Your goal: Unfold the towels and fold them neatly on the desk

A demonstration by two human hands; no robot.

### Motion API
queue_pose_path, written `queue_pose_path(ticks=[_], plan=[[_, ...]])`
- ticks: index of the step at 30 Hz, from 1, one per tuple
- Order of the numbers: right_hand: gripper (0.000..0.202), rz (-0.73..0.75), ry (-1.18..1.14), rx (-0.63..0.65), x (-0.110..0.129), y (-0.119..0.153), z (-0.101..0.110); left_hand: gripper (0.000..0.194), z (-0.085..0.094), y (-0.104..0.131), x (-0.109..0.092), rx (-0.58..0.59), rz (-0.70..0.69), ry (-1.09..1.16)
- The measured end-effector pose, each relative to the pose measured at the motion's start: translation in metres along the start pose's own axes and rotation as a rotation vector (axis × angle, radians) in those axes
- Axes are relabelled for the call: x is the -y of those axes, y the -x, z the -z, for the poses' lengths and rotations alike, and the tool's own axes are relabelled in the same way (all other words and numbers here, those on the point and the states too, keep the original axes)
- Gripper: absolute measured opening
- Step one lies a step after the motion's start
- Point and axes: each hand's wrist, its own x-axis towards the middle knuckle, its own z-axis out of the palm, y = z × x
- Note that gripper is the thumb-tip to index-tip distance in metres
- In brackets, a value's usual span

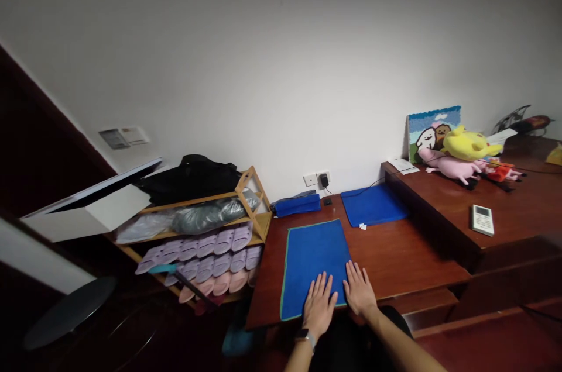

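A blue cloth (pixel 314 255) with a green stitched edge lies spread out on the brown wooden desk (pixel 408 264). My left hand (pixel 319 305), with a watch (pixel 304 335) on its wrist, rests flat on the cloth's near part, fingers stretched forward. Over the cloth's near right edge lies my right hand (pixel 359 289), palm down with its fingers extended. Neither hand grips anything. A second blue cloth (pixel 373 206) is laid out farther back to the right, and a folded blue cloth (pixel 298 205) sits by the wall.
On the left stands a wooden rack (pixel 259 217) with several slippers (pixel 223 240) and a black bag (pixel 193 179). A charger (pixel 324 180) is plugged in at the wall. The raised right surface bears plush toys (pixel 468 143) and a white remote (pixel 482 219).
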Motion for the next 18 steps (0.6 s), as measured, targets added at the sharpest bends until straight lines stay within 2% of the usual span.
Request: queue_pose_path(ticks=[5, 8, 14, 18], plan=[[0.067, -0.026, -0.014, -0.008, 0.0, -0.001, -0.002, 0.061, 0.001, 0.055, 0.069, -0.108, 0.168, -0.104], [0.067, -0.031, 0.013, -0.002, 0.002, -0.002, -0.001, 0.06, -0.003, 0.073, 0.092, -0.156, 0.23, -0.132], [0.066, -0.02, 0.018, -0.044, -0.004, 0.008, -0.013, 0.057, -0.016, 0.082, 0.1, -0.248, 0.254, -0.153], [0.065, 0.029, -0.006, -0.083, -0.012, 0.02, -0.026, 0.056, -0.011, 0.075, 0.095, -0.301, 0.24, -0.172]])
